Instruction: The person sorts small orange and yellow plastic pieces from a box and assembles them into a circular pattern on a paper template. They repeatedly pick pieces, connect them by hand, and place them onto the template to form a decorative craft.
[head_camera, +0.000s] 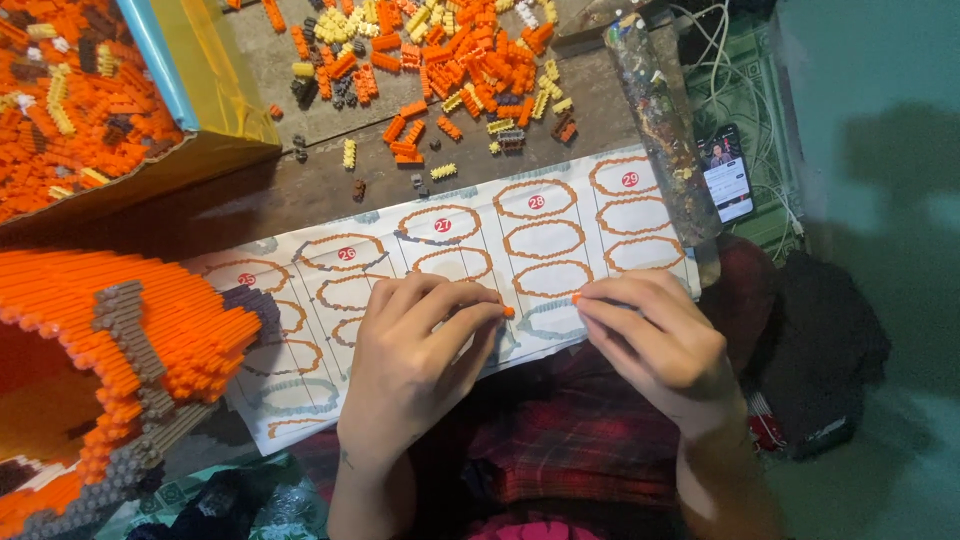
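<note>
Hands (420, 350) (655, 335) over instruction sheet (440, 260), orange brick (508, 312) pinched at left fingers (480, 315)

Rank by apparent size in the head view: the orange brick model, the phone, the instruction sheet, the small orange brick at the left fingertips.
1. Instruction sheet
2. Orange brick model, closer to the camera, so this ranking is unsure
3. Phone
4. Small orange brick
</note>
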